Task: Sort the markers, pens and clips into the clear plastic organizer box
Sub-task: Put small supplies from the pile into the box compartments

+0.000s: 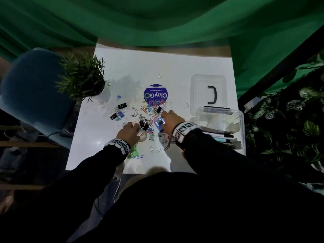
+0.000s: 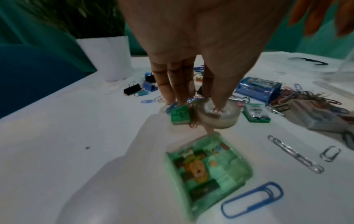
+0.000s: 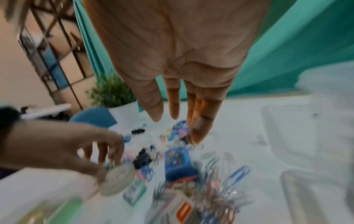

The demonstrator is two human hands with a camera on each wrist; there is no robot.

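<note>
Loose paper clips (image 1: 149,113) and binder clips (image 1: 121,106) lie scattered mid-table. The clear organizer box (image 1: 241,130) stands at the right with pens (image 1: 220,136) inside. My left hand (image 1: 130,130) reaches down at the near edge of the pile. In the left wrist view its fingers (image 2: 172,97) pinch a bunch of paper clips (image 2: 170,107) by a small green box (image 2: 180,115), and the thumb rests on a tape roll (image 2: 216,116). My right hand (image 1: 166,118) hovers over a blue box (image 1: 159,124), fingers (image 3: 199,128) straight, holding nothing.
The box's lid (image 1: 198,95) with a black handle lies behind the organizer. A potted plant (image 1: 82,76) stands at the back left, a round blue ClayGo pack (image 1: 155,95) behind the pile. A green translucent case (image 2: 206,169) and a large blue clip (image 2: 252,198) lie near me.
</note>
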